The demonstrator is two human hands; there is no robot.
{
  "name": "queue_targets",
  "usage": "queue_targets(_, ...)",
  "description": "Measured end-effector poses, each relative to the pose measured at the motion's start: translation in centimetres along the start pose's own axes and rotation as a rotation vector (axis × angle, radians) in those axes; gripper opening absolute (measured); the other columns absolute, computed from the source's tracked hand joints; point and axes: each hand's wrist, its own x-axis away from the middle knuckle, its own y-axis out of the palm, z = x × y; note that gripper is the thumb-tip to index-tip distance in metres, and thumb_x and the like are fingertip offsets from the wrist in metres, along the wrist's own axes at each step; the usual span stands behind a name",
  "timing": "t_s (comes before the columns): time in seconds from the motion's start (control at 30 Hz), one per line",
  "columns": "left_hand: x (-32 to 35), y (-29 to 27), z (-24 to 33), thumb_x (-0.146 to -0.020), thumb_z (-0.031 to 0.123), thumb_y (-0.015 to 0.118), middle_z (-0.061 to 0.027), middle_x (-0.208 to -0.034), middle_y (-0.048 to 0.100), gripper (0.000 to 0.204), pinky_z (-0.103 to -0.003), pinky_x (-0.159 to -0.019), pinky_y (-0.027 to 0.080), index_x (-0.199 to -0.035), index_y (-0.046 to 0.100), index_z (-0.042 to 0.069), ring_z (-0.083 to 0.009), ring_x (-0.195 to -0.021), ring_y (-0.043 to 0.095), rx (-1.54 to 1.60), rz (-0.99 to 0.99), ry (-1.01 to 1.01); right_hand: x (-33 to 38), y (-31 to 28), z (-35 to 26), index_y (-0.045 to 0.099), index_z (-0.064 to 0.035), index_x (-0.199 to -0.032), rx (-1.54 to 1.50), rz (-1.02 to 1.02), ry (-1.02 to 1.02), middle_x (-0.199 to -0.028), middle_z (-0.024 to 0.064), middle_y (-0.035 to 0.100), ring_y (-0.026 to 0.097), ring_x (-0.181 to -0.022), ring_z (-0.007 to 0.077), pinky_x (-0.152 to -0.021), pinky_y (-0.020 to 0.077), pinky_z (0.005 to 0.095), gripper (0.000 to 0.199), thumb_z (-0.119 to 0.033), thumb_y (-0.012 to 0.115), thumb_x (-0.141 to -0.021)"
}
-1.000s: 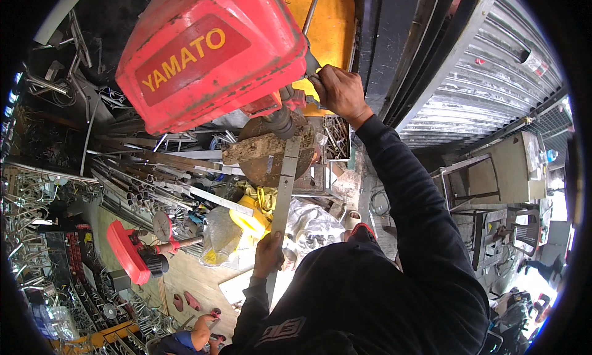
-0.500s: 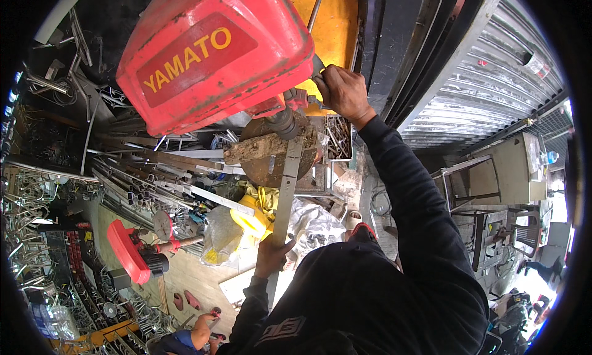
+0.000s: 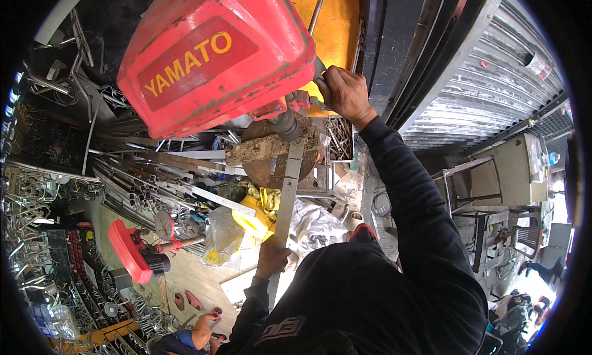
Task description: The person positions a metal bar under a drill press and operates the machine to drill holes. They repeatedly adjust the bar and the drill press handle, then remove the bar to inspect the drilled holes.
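A red drill press (image 3: pixel 216 62) fills the upper middle of the head view. My right hand (image 3: pixel 347 94) is closed around the knob of its feed lever at the head's right side. Below the head, the chuck (image 3: pixel 285 127) stands over the far end of a long flat metal bar (image 3: pixel 287 198). That end lies across a rough wooden block (image 3: pixel 259 149) on the rusty round worktable (image 3: pixel 271 173). Near my body, my left hand (image 3: pixel 271 259) grips the bar, its thumb folded over the edge. The drill tip and the contact point are hard to make out.
Metal tubes and strips (image 3: pixel 148 185) are piled to the left. A second red drill press (image 3: pixel 131 253) stands at lower left, near another person's arm (image 3: pixel 202 331). A yellow bag (image 3: pixel 256 214) and plastic sheeting (image 3: pixel 314 224) lie below the worktable. A corrugated shutter (image 3: pixel 475 77) rises at right.
My left thumb, stretched out across the bar before, is now folded against it. My right hand stays on the lever. The whole view has shifted very slightly.
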Motion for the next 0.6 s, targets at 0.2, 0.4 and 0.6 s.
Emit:
queue_targets(0.2, 0.1, 0.0, 0.0, -0.073, 0.015, 0.074, -0.0183, -0.079, 0.063, 0.031, -0.044, -0.068, 0.051, -0.093, 0.059, -0.003, -0.0327, -0.074, 0.064, -0.052, 0.022, 0.041, 0.0, 0.1, 0.1, 0.055, -0.0086, -0.079, -0.004, 0.002, 0.009, -0.071, 0.0066, 0.057, 0.064, -0.063, 0.0266, -0.053, 0.0491, 0.0392, 0.032, -0.028, 0.075, -0.093)
queue_targets(0.4, 0.3, -0.1, 0.9, -0.074, 0.013, 0.074, -0.0176, -0.078, 0.064, 0.030, -0.043, -0.066, 0.052, -0.095, 0.059, -0.003, -0.0316, -0.072, 0.065, -0.042, 0.017, 0.043, 0.0, 0.1, 0.2, 0.056, -0.0086, -0.080, -0.008, -0.009, 0.000, -0.072, 0.0065, 0.058, 0.064, -0.063, 0.0267, -0.053, 0.0491, 0.0389, 0.030, -0.028, 0.075, -0.093)
queue_targets(0.6, 1.3, -0.3, 3.5, -0.077, 0.007, 0.071, -0.0089, -0.067, 0.061, 0.023, -0.036, -0.050, 0.051, -0.095, 0.059, 0.000, -0.0184, -0.052, 0.061, 0.051, -0.010, -0.041, 0.0, 0.0, 0.2, 0.057, -0.0083, -0.081, -0.020, -0.012, -0.002, -0.073, 0.0070, 0.058, 0.065, -0.064, 0.0275, -0.053, 0.0496, 0.0391, 0.030, -0.028, 0.075, -0.093)
